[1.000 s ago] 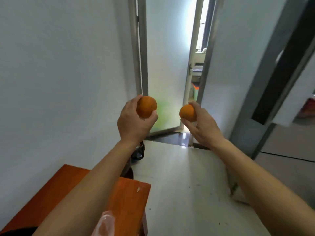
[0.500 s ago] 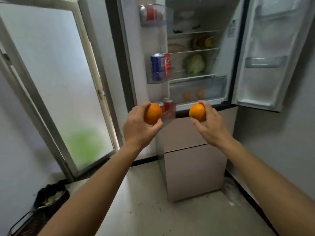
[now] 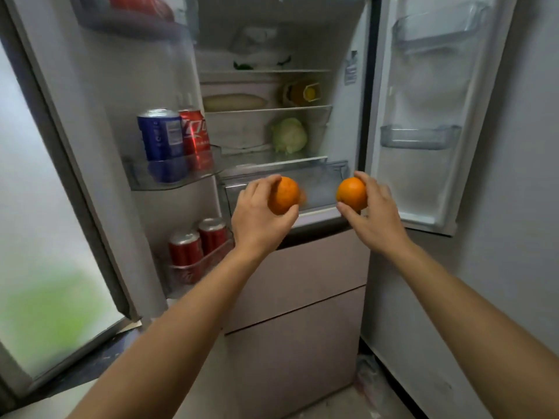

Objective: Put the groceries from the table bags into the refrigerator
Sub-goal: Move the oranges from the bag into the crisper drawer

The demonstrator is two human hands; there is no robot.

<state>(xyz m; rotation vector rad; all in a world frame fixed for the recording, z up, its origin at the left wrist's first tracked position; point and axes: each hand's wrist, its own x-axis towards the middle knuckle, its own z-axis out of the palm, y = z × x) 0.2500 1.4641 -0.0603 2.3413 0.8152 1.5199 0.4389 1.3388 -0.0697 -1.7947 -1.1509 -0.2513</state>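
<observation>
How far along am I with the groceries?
Done: the refrigerator stands open, with a cabbage and cans inside. In hand: the left hand grips one orange, the right hand the other orange, before the crisper drawer. Left: setting both inside; further groceries are out of view.

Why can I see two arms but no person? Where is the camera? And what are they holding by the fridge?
There is no machine here, only a person. The camera sits on their head and looks forward and down, so you see just their arms. The left hand curls its fingers round one orange, and the right hand holds a second orange. Both are held up in front of the open refrigerator, near its clear drawer. Inside, a cabbage sits on a shelf. The left door holds a blue can and red cans. The oranges are not put in yet.
</observation>
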